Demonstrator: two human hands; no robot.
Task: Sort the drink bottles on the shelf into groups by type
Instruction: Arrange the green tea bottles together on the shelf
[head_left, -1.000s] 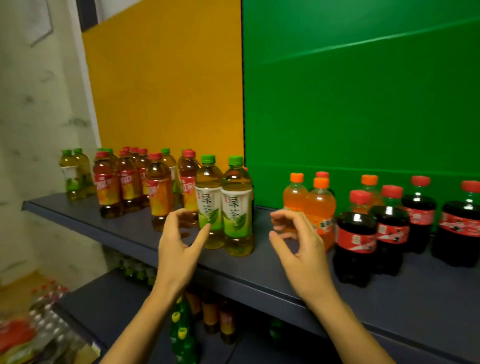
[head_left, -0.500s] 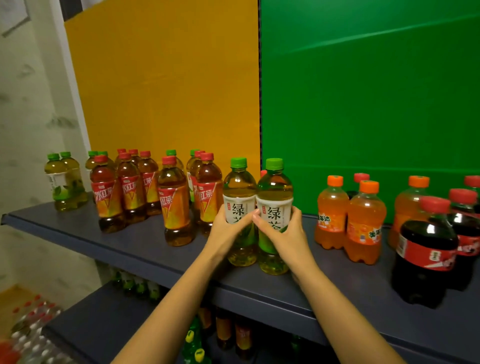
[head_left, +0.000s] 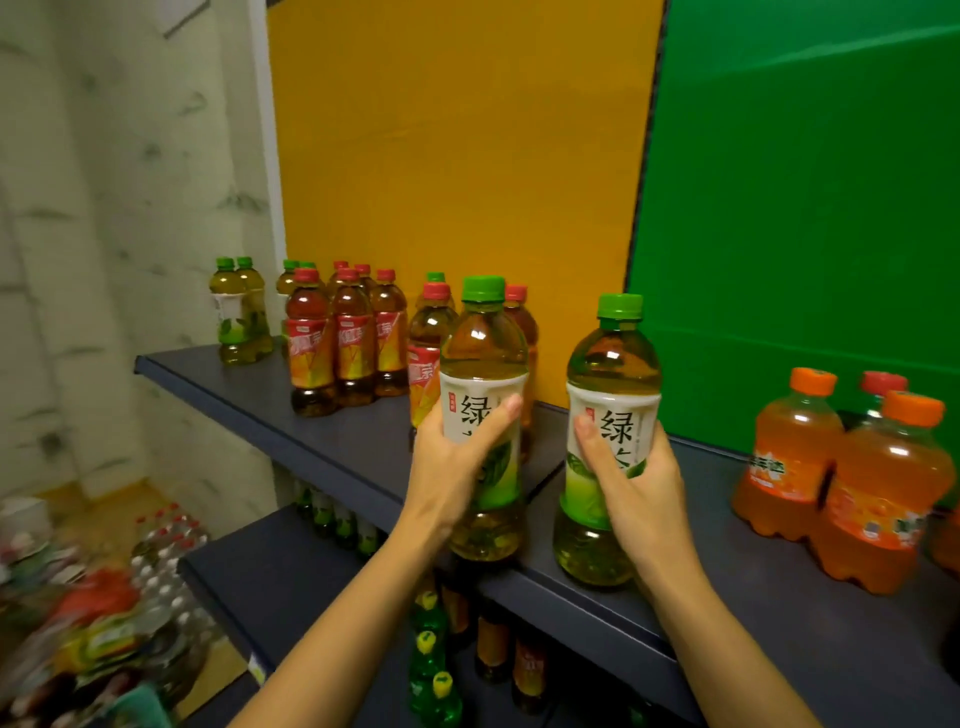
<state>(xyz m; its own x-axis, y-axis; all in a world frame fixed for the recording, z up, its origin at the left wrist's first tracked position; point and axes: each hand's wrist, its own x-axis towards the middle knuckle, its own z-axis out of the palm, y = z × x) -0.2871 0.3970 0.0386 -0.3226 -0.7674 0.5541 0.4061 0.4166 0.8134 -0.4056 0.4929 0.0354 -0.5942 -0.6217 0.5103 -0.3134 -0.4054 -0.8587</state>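
Head view: each hand, left hand (head_left: 451, 467) and right hand (head_left: 631, 486), grips its own green-capped bottle, left bottle (head_left: 485, 374) and right bottle (head_left: 613, 374), both labelled "绿茶".

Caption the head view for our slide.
Left hand grips the left green tea bottle, right hand the right green tea bottle, at the shelf front.

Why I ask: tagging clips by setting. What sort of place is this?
Likely a shop or stockroom: a shelf lined with red-capped tea bottles and orange soda bottles, a lower shelf holding more, water bottles on the floor.

Glossy plastic bottles (head_left: 483, 353) (matt shelf (head_left: 322, 431))
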